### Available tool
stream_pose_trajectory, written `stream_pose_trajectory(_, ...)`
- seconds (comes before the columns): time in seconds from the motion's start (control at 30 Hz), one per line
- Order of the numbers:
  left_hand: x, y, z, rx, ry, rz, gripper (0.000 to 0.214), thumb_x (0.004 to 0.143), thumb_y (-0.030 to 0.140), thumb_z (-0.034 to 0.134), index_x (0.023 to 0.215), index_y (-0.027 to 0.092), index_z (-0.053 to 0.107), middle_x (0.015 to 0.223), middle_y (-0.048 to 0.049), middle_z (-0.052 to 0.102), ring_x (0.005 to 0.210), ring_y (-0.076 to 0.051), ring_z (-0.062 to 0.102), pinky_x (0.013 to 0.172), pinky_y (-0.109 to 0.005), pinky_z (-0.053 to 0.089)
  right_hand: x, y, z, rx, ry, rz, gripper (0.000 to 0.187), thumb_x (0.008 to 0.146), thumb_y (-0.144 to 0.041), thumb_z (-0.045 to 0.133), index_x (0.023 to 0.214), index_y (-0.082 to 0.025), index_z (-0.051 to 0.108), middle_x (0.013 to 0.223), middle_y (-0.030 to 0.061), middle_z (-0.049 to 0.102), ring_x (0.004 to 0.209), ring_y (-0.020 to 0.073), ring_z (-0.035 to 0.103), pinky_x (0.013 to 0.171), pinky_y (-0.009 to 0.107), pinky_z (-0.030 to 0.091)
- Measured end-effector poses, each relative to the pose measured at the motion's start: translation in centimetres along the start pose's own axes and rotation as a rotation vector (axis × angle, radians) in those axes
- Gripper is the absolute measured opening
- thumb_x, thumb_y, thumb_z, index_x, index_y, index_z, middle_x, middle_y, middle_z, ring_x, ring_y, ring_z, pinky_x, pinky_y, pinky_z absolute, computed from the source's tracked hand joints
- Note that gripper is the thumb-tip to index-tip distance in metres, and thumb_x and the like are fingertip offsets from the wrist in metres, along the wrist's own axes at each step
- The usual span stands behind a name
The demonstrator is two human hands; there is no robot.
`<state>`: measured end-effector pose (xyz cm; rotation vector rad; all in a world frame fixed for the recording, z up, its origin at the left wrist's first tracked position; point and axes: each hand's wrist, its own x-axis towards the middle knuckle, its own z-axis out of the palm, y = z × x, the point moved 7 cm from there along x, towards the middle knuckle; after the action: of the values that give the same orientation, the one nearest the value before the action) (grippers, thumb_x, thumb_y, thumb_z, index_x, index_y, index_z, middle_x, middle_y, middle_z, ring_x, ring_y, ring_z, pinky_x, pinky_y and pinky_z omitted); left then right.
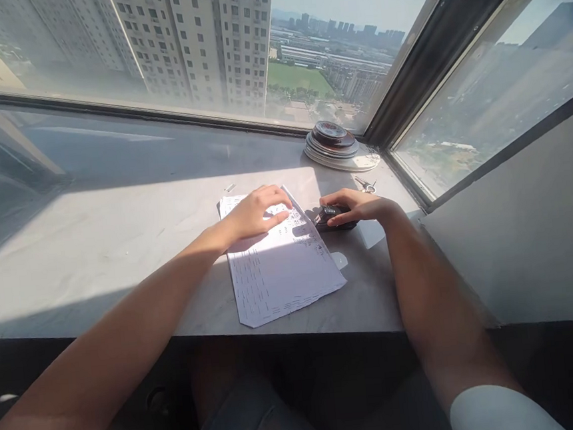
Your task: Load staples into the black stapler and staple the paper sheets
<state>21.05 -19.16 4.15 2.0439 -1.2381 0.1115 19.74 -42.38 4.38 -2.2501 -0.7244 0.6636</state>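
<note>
A printed sheet of paper (281,269) lies on the grey window ledge (119,256), one corner near the front edge. My left hand (256,211) rests flat on the sheet's upper part, fingers stretched out and pressing it down. My right hand (359,206) is just right of the sheet, fingers curled over a small black object (330,219) that looks like a stapler, sitting on the ledge at the paper's top right corner.
A stack of plates (338,147) stands at the back of the ledge by the window corner. A small set of keys (367,184) lies beside it. Window glass runs along the back and right. The ledge's front edge drops off below the paper.
</note>
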Motion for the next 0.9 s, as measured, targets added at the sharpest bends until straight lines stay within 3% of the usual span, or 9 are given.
stream_pose_trajectory(0.07,0.0,2.6,2.3,-0.026,-0.186,0.165,0.029,0.108,0.038,0.057,0.128,0.03,0.076,0.138,-0.0082,0.071,0.131,-0.027,0.064,0.115,-0.049,0.048,0.0,-0.2,0.0,-0.007,0.003,0.01,0.045,0.087,-0.065,0.079,0.092,-0.021,0.069,0.082,-0.0001,0.059,0.077,0.0181,0.051,0.069,0.032,0.036)
stream_pose_trajectory(0.13,-0.4,3.6,3.8,0.002,-0.293,0.221,0.04,0.108,0.039,0.058,0.145,0.032,0.068,0.154,-0.0093,0.064,0.142,-0.029,0.058,0.12,-0.051,0.044,0.0,-0.3,0.1,-0.015,0.013,0.038,0.048,0.087,-0.069,0.078,0.094,-0.022,0.071,0.082,0.0012,0.061,0.078,0.0197,0.053,0.069,0.032,0.038)
stream_pose_trajectory(0.2,-0.6,3.6,4.5,0.059,-0.324,0.206,0.053,0.106,0.04,0.061,0.158,0.035,0.057,0.167,-0.0099,0.052,0.149,-0.033,0.052,0.123,-0.055,0.041,-0.1,-0.2,0.0,-0.032,0.055,0.11,0.053,0.089,-0.075,0.071,0.094,-0.022,0.071,0.082,0.0031,0.062,0.078,0.0212,0.054,0.07,0.033,0.041)
stream_pose_trajectory(0.27,-0.8,3.3,4.9,0.115,-0.351,0.19,0.057,0.106,0.04,0.061,0.162,0.039,0.051,0.172,-0.0094,0.044,0.152,-0.036,0.048,0.123,-0.059,0.039,0.0,0.1,-0.4,-0.074,0.179,0.226,0.06,0.096,-0.08,0.056,0.091,-0.023,0.071,0.084,0.0054,0.063,0.079,0.023,0.055,0.073,0.035,0.043)
stream_pose_trajectory(0.33,-0.9,3.2,5.2,0.146,-0.389,0.201,0.055,0.107,0.038,0.058,0.162,0.041,0.052,0.172,-0.0084,0.045,0.156,-0.036,0.043,0.125,-0.061,0.035,0.2,0.0,-0.8,-0.142,0.298,0.326,0.068,0.101,-0.082,0.04,0.088,-0.023,0.071,0.085,0.0071,0.062,0.08,0.0248,0.056,0.077,0.038,0.044)
stream_pose_trajectory(0.4,-1.0,3.3,5.5,0.162,-0.424,0.214,0.055,0.107,0.035,0.055,0.161,0.041,0.054,0.171,-0.0074,0.048,0.161,-0.035,0.036,0.129,-0.063,0.029,0.9,-0.4,-0.4,-0.195,0.322,0.359,0.075,0.104,-0.083,0.029,0.085,-0.023,0.071,0.085,0.0081,0.062,0.081,0.0259,0.057,0.082,0.041,0.045)
stream_pose_trajectory(0.57,-0.8,3.2,5.7,0.15,-0.431,0.238,0.055,0.106,0.034,0.054,0.161,0.039,0.054,0.174,-0.0084,0.043,0.165,-0.037,0.029,0.131,-0.068,0.025,2.8,-1.1,1.1,-0.228,0.28,0.423,0.072,0.105,-0.08,0.029,0.077,-0.022,0.061,0.078,0.0085,0.063,0.073,0.0239,0.055,0.075,0.04,0.04)
stream_pose_trajectory(0.77,-0.8,3.3,5.5,0.126,-0.42,0.254,0.059,0.105,0.035,0.057,0.163,0.04,0.051,0.181,-0.0042,0.027,0.164,-0.036,0.029,0.133,-0.059,0.029,3.4,-2.7,1.7,-0.331,0.286,0.385,0.046,0.11,-0.053,0.039,0.083,-0.021,0.059,0.089,0.0085,0.068,0.078,0.0224,0.055,0.072,0.037,0.036)
stream_pose_trajectory(0.9,-0.7,3.7,5.1,0.081,-0.389,0.272,0.058,0.103,0.033,0.059,0.16,0.042,0.055,0.179,-0.0019,0.032,0.163,-0.035,0.033,0.134,-0.059,0.029,3.6,-2.9,1.9,-0.417,0.306,0.398,0.04,0.109,-0.048,0.041,0.088,-0.022,0.063,0.092,0.0106,0.068,0.081,0.0247,0.056,0.075,0.038,0.037)
